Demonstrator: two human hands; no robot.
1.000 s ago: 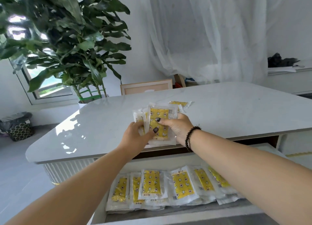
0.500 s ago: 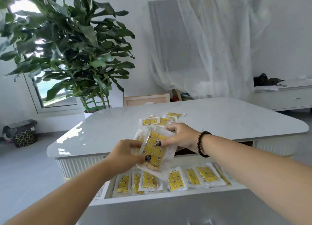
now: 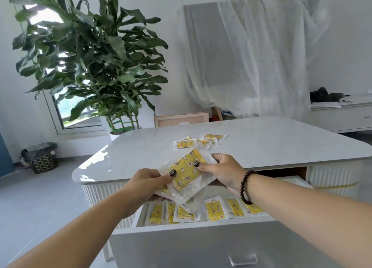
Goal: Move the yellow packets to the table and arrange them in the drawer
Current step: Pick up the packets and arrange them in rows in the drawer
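The drawer [image 3: 201,225] stands pulled out nearest the camera, its white front toward the person, with a row of packets [image 3: 214,210] already lying side by side inside. Above it, both hands hold a small stack of yellow packets [image 3: 186,174] tilted in the air over the drawer's back half. The left hand [image 3: 150,184] is clamped on the stack's lower left corner, thumb on top and fingers beneath. The right hand [image 3: 223,172] is closed on the upper right edge, thumb pressed on the top packet. How many packets are in the stack is hard to tell; at least 2 clear wrappers show, fanned slightly.

Beyond the hands, the counter [image 3: 271,143] carries a loose cluster of about 4 more packets [image 3: 198,142], well apart from its front edge.

The slick wrappers seem the main risk: with the stack tilted and pinched only at 2 corners, the lower packets could slide out and drop crooked onto the tidy row, knocking it out of line. The row looks nearly full across, so a packet pushed in flat may ride up over its neighbours. The right forearm crosses above the drawer's right end and could brush packets there
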